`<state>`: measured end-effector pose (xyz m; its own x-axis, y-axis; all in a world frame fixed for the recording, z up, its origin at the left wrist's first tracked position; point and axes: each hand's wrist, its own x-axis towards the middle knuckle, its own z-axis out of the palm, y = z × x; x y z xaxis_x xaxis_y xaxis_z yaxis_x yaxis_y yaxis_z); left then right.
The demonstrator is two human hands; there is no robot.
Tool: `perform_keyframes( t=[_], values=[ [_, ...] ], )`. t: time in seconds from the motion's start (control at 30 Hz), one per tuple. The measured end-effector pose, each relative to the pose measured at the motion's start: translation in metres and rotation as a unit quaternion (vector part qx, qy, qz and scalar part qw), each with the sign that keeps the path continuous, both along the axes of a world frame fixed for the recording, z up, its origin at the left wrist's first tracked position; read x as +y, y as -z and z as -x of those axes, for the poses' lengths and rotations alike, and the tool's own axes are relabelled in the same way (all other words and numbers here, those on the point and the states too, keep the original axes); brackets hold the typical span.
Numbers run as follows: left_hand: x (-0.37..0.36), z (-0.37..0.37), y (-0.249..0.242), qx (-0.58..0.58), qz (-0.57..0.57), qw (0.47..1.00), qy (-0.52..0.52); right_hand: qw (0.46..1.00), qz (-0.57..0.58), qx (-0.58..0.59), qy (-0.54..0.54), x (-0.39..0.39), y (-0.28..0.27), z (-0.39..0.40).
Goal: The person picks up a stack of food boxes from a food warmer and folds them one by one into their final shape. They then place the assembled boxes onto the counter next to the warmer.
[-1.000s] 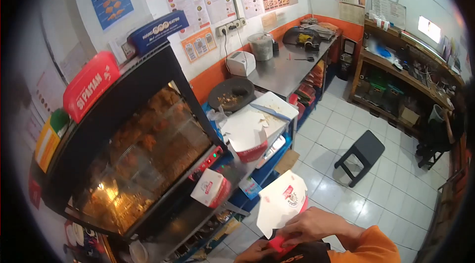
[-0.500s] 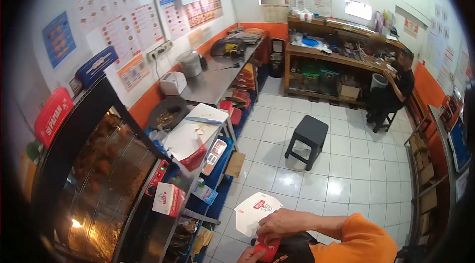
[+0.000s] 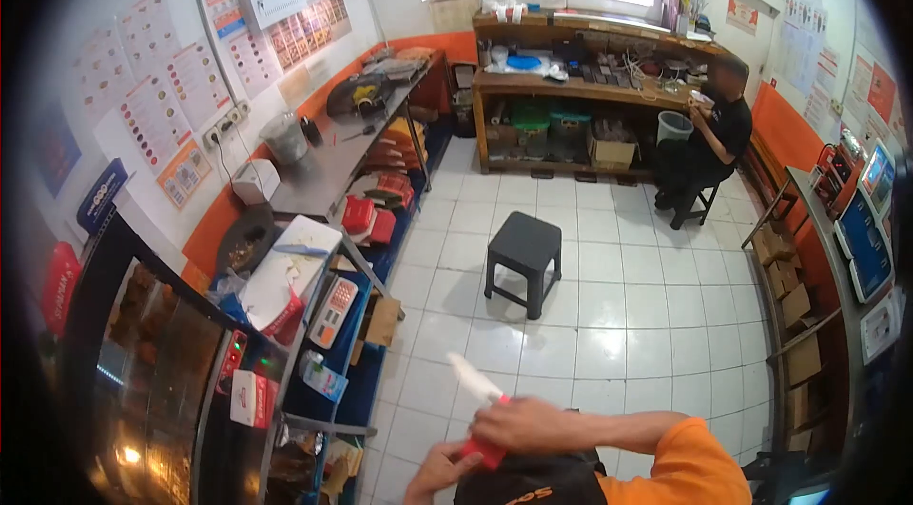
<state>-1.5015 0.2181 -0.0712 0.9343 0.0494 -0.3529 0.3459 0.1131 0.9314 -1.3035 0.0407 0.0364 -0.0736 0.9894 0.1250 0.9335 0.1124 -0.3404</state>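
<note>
At the bottom of the head view, a red and white cardboard food box (image 3: 487,449) is partly folded in front of my body. My right hand (image 3: 518,423) is closed over its upper part, the white flap standing out beyond the fingers. On the near left side, my left hand (image 3: 439,471) grips the red side of the same box. The flap looks thin and edge-on, slightly blurred. A folded box of the same kind (image 3: 254,398) stands on the counter to the left, apart from my hands.
A glass-fronted warmer (image 3: 152,353) stands at left. Beside it are a white cutting board (image 3: 276,281) with a knife (image 3: 301,249) and a scale (image 3: 333,312). A black stool (image 3: 525,243) stands mid-floor. Another person (image 3: 715,139) sits by the wooden counter (image 3: 571,91).
My view has turned rightward. The box's white flap, broad and facing me before, now appears narrow and edge-on. Both hands remain on the box.
</note>
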Motion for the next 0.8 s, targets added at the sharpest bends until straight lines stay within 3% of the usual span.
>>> perform_keyframes(
  t=[0.07, 0.13, 0.2, 0.27, 0.33, 0.4, 0.43, 0.5, 0.53, 0.6, 0.63, 0.73, 0.8],
  values=[
    [0.001, -0.018, -0.044, -0.098, -0.027, 0.994, -0.028, 0.994, 0.063, 0.056, 0.065, -0.019, -0.019, -0.042],
    [0.006, -0.035, -0.089, -0.120, -0.241, 0.963, 0.005, 0.981, -0.043, 0.179, 0.062, -0.037, -0.026, -0.088],
    [0.017, -0.051, -0.091, -0.226, -0.391, 0.892, 0.014, 0.968, -0.123, 0.187, 0.114, -0.049, -0.032, -0.122],
    [0.006, -0.065, -0.114, -0.208, -0.487, 0.846, -0.061, 0.928, -0.029, 0.340, 0.146, -0.051, -0.049, -0.148],
    [0.001, -0.079, -0.120, -0.236, -0.356, 0.896, -0.118, 0.931, -0.043, 0.347, 0.108, -0.051, -0.052, -0.167],
    [-0.008, -0.089, -0.115, -0.277, -0.243, 0.912, -0.177, 0.826, -0.040, 0.552, 0.106, -0.049, -0.034, -0.183],
    [-0.011, -0.091, -0.108, -0.271, -0.163, 0.928, -0.195, 0.802, -0.021, 0.588, 0.105, -0.045, -0.030, -0.191],
    [-0.015, -0.094, -0.101, -0.278, -0.030, 0.943, -0.181, 0.826, -0.013, 0.560, 0.066, -0.035, -0.004, -0.211],
    [-0.024, -0.092, -0.099, -0.277, -0.036, 0.941, -0.192, 0.833, -0.006, 0.548, 0.071, -0.028, 0.000, -0.212],
    [-0.038, -0.098, -0.098, -0.338, 0.093, 0.914, -0.205, 0.839, -0.012, 0.542, 0.047, -0.010, 0.020, -0.215],
    [-0.046, -0.097, -0.101, -0.306, 0.192, 0.905, -0.227, 0.841, -0.014, 0.539, 0.039, -0.005, 0.020, -0.209],
    [-0.055, -0.093, -0.114, -0.268, 0.250, 0.885, -0.288, 0.830, -0.039, 0.552, 0.067, 0.013, 0.013, -0.184],
    [-0.055, -0.087, -0.107, -0.296, 0.176, 0.885, -0.312, 0.843, -0.059, 0.531, 0.057, 0.025, 0.006, -0.160]
  ],
)
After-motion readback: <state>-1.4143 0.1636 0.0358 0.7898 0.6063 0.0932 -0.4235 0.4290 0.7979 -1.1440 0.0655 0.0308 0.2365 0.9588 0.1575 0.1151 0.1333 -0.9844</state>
